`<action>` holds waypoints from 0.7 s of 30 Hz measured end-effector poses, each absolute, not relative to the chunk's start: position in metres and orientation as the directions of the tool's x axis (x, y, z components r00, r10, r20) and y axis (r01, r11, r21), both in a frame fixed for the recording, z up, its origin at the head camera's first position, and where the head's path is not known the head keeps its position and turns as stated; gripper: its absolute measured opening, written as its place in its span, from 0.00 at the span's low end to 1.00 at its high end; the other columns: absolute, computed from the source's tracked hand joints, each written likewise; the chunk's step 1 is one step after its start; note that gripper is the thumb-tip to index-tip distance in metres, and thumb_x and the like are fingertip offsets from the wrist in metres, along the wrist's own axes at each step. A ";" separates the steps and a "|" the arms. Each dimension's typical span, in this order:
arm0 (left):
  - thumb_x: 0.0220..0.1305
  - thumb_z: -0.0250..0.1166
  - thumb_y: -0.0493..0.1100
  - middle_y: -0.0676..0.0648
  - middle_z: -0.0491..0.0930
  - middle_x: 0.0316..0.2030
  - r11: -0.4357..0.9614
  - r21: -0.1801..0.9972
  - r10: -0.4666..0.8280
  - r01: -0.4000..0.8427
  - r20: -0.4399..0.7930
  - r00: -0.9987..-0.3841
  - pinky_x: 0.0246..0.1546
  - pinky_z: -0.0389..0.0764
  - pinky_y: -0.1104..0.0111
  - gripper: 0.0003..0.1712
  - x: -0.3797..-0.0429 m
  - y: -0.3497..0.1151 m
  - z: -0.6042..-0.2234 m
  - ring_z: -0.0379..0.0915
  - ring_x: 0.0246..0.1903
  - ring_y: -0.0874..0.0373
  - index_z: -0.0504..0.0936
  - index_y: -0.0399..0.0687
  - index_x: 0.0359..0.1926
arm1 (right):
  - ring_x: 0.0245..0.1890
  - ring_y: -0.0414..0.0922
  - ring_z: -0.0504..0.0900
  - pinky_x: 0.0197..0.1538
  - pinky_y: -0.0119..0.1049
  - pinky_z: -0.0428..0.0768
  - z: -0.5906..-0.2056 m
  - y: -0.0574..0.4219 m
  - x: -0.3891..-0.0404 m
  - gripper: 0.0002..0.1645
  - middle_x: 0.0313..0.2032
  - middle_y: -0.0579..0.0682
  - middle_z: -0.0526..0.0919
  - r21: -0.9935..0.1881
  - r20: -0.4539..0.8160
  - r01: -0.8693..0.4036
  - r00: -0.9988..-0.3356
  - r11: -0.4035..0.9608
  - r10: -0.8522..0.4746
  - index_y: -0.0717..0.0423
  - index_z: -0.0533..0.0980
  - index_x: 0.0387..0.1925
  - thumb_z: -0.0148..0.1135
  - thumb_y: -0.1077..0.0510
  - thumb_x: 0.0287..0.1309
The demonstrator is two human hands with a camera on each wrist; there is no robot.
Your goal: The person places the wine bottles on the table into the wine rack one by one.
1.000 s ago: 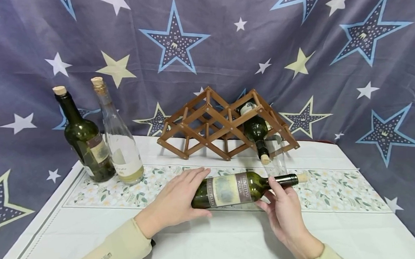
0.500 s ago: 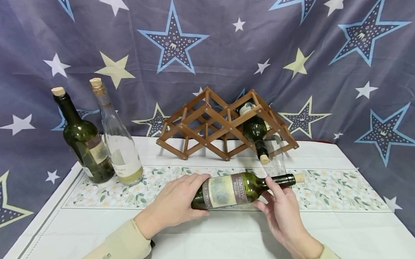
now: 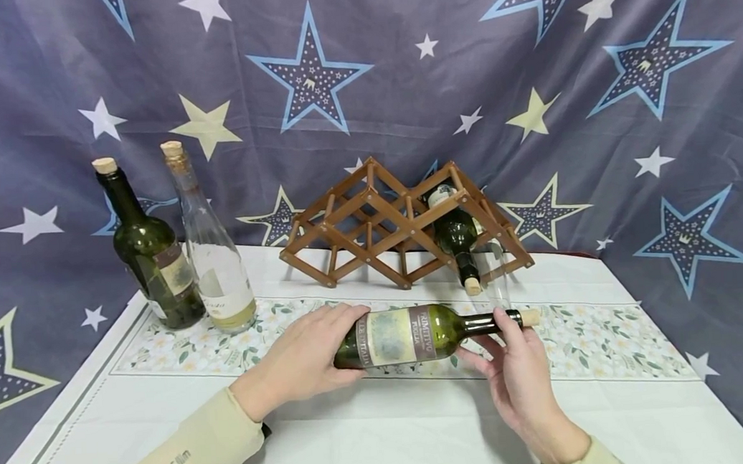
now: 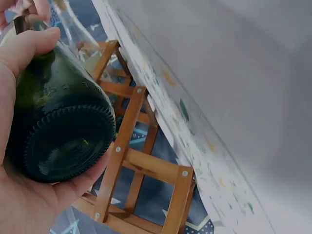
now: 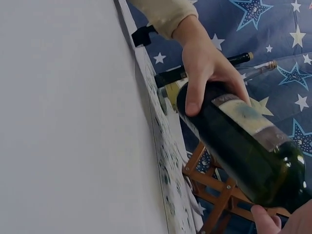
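A green wine bottle with a cream and brown label lies sideways in both hands, its cork pointing right. My left hand grips the base end; in the left wrist view the thumb and fingers curve around the dark bottom of the bottle. My right hand holds the neck near the cork, thumb on the upper side and fingers underneath. The right wrist view shows the left hand wrapped over the base, and a gap between bottle and tablecloth.
Behind stands a folding wooden wine rack with a dark corked bottle in its right part, neck forward. A clear glass bottle lies below it. At left stand a green bottle and a clear bottle. A floral runner crosses the white table.
The bottle has shifted slightly left along with the left hand. The right hand has slid along the neck toward the cork. The rack and other bottles stay in place.
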State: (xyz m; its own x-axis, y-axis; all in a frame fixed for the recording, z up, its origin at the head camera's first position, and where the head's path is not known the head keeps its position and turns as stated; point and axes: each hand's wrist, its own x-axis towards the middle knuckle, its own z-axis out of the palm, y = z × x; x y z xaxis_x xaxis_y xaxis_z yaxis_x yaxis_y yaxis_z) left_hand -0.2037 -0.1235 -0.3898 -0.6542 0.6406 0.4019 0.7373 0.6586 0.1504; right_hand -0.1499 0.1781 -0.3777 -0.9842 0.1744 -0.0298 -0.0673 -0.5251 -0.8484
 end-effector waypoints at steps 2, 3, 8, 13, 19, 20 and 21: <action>0.48 0.74 0.65 0.55 0.75 0.55 0.659 0.152 0.637 0.737 0.408 -0.654 0.51 0.75 0.62 0.51 -0.205 -0.126 -0.389 0.71 0.51 0.60 0.67 0.54 0.70 | 0.48 0.51 0.83 0.52 0.57 0.77 -0.378 0.179 -0.151 0.26 0.47 0.54 0.75 -0.850 -0.001 -0.099 -0.982 -0.517 0.189 0.64 0.64 0.51 0.57 0.45 0.70; 0.47 0.74 0.65 0.56 0.75 0.55 0.658 0.153 0.636 0.737 0.411 -0.653 0.51 0.75 0.63 0.51 -0.205 -0.127 -0.388 0.71 0.50 0.61 0.67 0.54 0.69 | 0.48 0.51 0.83 0.52 0.56 0.77 -0.378 0.179 -0.152 0.26 0.47 0.54 0.75 -0.853 0.011 -0.114 -0.980 -0.510 0.201 0.63 0.64 0.52 0.58 0.46 0.70; 0.47 0.75 0.65 0.56 0.75 0.54 0.653 0.147 0.642 0.743 0.414 -0.646 0.48 0.75 0.65 0.51 -0.207 -0.130 -0.385 0.71 0.48 0.63 0.67 0.54 0.70 | 0.45 0.47 0.83 0.54 0.52 0.78 -0.379 0.180 -0.156 0.23 0.45 0.53 0.77 -0.884 0.093 -0.210 -0.955 -0.418 0.282 0.62 0.63 0.53 0.58 0.50 0.70; 0.48 0.74 0.66 0.55 0.75 0.55 0.655 0.139 0.645 0.743 0.408 -0.646 0.52 0.74 0.63 0.51 -0.208 -0.133 -0.381 0.71 0.50 0.62 0.67 0.53 0.70 | 0.45 0.44 0.82 0.54 0.45 0.79 -0.379 0.184 -0.162 0.20 0.47 0.56 0.76 -0.904 0.164 -0.291 -0.912 -0.314 0.375 0.63 0.64 0.53 0.58 0.56 0.70; 0.48 0.74 0.66 0.55 0.75 0.56 0.655 0.134 0.654 0.743 0.392 -0.647 0.54 0.73 0.63 0.51 -0.209 -0.134 -0.380 0.71 0.51 0.62 0.67 0.54 0.70 | 0.45 0.46 0.82 0.52 0.33 0.79 -0.380 0.191 -0.166 0.18 0.45 0.57 0.78 -0.931 0.292 -0.356 -0.863 -0.086 0.411 0.66 0.68 0.52 0.61 0.60 0.67; 0.48 0.74 0.66 0.55 0.75 0.56 0.653 0.135 0.655 0.745 0.392 -0.646 0.53 0.73 0.63 0.51 -0.209 -0.135 -0.380 0.71 0.51 0.62 0.67 0.54 0.70 | 0.43 0.45 0.82 0.49 0.30 0.79 -0.381 0.193 -0.166 0.17 0.44 0.57 0.78 -0.934 0.315 -0.357 -0.857 -0.029 0.407 0.67 0.69 0.51 0.62 0.60 0.67; 0.48 0.74 0.66 0.55 0.75 0.56 0.651 0.137 0.657 0.747 0.393 -0.644 0.53 0.74 0.63 0.51 -0.209 -0.135 -0.380 0.71 0.51 0.62 0.67 0.53 0.70 | 0.41 0.44 0.81 0.46 0.28 0.78 -0.381 0.194 -0.166 0.17 0.44 0.57 0.79 -0.934 0.338 -0.357 -0.852 0.027 0.399 0.66 0.71 0.50 0.62 0.60 0.67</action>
